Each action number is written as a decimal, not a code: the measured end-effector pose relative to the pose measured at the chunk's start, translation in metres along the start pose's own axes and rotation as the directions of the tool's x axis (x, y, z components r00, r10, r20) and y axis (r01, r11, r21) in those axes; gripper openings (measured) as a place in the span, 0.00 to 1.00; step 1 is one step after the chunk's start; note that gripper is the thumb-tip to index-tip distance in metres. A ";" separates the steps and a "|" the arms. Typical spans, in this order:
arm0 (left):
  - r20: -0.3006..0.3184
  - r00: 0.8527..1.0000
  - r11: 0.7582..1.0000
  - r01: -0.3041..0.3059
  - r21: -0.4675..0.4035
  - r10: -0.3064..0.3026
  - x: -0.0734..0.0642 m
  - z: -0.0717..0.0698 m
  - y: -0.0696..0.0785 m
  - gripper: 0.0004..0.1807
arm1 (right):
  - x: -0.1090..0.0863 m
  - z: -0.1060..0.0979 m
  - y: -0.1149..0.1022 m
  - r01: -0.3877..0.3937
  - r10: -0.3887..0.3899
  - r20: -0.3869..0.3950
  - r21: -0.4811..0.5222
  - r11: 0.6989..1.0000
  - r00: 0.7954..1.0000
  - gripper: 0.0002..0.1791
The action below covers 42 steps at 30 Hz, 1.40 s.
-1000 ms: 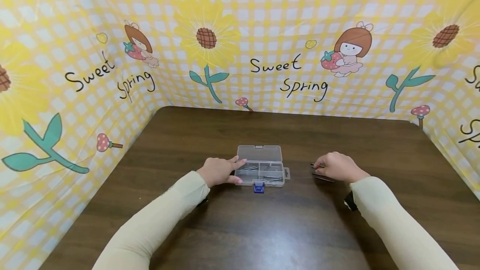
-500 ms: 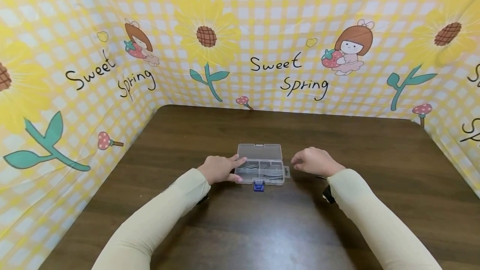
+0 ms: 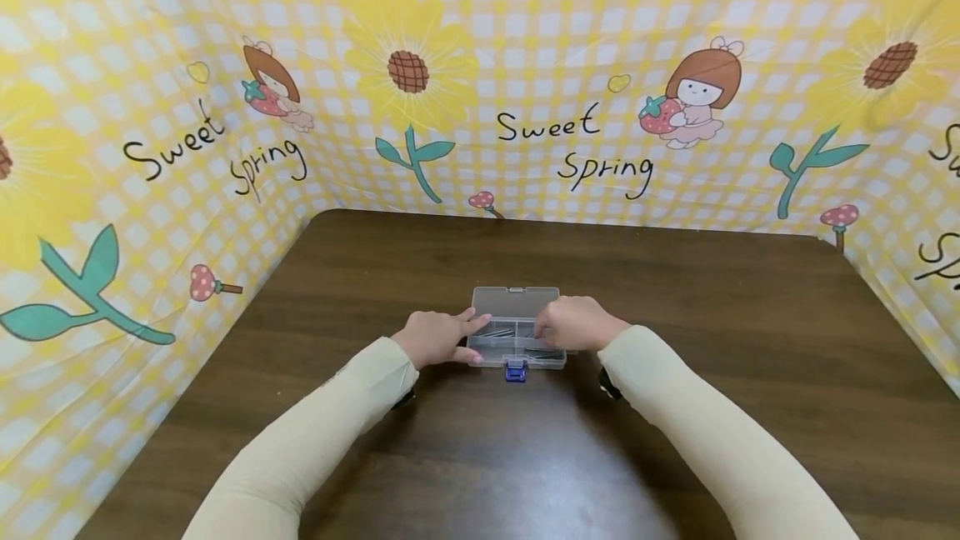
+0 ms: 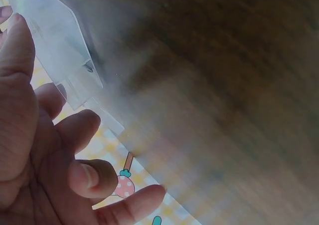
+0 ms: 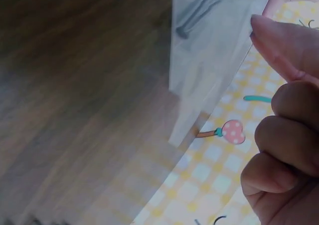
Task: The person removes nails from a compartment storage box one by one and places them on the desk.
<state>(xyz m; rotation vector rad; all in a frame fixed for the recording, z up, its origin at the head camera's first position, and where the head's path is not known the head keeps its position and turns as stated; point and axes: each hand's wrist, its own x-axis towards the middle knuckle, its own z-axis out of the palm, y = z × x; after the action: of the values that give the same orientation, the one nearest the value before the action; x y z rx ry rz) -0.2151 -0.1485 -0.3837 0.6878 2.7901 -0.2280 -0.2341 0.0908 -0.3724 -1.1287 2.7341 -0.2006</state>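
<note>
Metal pieces (image 3: 497,333) in divided box (image 3: 493,353)

Screened work table (image 3: 495,448) (cartoon-print cloth (image 3: 547,48))

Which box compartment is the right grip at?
The far right compartment: the right grip has its fingertips over it, over none of the others.

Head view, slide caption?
Left hand at the left end, right hand over the right side of an open box of metal pieces.
</note>
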 end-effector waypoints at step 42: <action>-0.007 1.000 0.994 0.008 0.107 -0.007 0.002 0.000 0.002 0.42 | 0.012 0.010 -0.021 0.065 -0.058 0.047 -0.165 0.984 0.997 0.11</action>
<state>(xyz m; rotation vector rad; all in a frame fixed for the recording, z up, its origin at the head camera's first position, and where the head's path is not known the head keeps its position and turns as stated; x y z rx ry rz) -0.2154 -0.1463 -0.3847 0.7040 2.8038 -0.3793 -0.2256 0.0665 -0.3798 -1.2456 2.7226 0.0443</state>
